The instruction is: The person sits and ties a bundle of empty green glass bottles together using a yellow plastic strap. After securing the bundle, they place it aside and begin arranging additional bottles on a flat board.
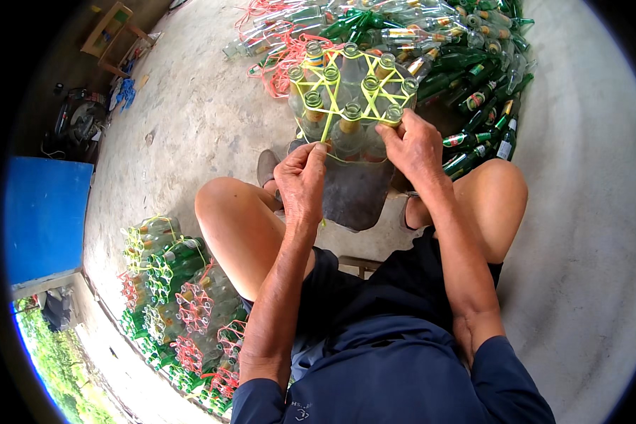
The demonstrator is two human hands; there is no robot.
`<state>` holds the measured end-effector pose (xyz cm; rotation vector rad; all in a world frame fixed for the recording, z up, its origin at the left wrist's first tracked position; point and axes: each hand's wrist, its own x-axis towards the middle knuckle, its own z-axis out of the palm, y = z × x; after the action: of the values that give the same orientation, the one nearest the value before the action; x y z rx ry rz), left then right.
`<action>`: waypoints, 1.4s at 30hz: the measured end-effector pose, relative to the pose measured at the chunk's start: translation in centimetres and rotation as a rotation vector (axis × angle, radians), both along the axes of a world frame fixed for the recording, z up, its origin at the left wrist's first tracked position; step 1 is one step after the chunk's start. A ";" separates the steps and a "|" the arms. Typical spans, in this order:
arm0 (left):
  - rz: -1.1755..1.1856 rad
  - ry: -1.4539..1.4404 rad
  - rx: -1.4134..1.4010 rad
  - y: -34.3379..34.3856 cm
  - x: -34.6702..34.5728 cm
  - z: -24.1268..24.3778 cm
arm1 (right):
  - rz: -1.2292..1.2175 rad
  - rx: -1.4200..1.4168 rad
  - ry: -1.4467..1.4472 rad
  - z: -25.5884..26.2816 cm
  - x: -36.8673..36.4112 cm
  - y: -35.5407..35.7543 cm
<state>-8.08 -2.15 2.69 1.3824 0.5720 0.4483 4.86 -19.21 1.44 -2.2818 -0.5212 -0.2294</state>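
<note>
A bundle of several clear glass bottles (348,139) stands upright on a dark, flat support (356,193) between my knees. Yellow-green plastic strapping (375,110) criss-crosses between the bottle necks, and another strand runs round the bodies lower down. My left hand (303,177) pinches a strand of this strapping between thumb and fingers, in front of the near side of the bundle. At the near right bottle neck (394,113), my right hand (416,143) has its thumb and fingers closed about the neck and the strap there.
Loose green and clear bottles (469,79) lie heaped beyond and right of the bundle. Red strapping (283,63) lies tangled at the heap's left. Tied bottle bundles (183,302) are stacked at lower left. A blue panel (47,217) and a wooden stool (108,37) are at left.
</note>
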 end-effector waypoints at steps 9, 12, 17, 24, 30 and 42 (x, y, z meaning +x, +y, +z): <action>-0.063 0.001 0.043 -1.4 0.2 -0.2 | 0.046 -0.081 0.155 1.3 3.5 -1.1; -0.079 -0.004 0.039 -1.8 0.3 -0.1 | 0.040 -0.112 0.159 1.6 4.2 -1.3; -0.096 0.017 0.041 -2.9 0.2 0.1 | 0.021 -0.170 0.141 1.5 5.1 -1.8; -0.087 0.027 0.025 -3.6 -0.2 -0.4 | -0.073 -0.083 0.097 3.1 1.9 -1.6; -0.088 -0.018 -0.005 -3.8 -0.4 -1.3 | 0.248 0.223 0.440 1.2 -1.5 -0.9; -0.146 0.063 0.114 -2.7 -0.8 -2.9 | 0.269 0.340 0.321 0.3 -3.9 4.8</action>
<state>-8.85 -4.84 -0.24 1.5401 0.4991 0.3244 0.94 -14.39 1.77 -1.8470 -0.5644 0.1695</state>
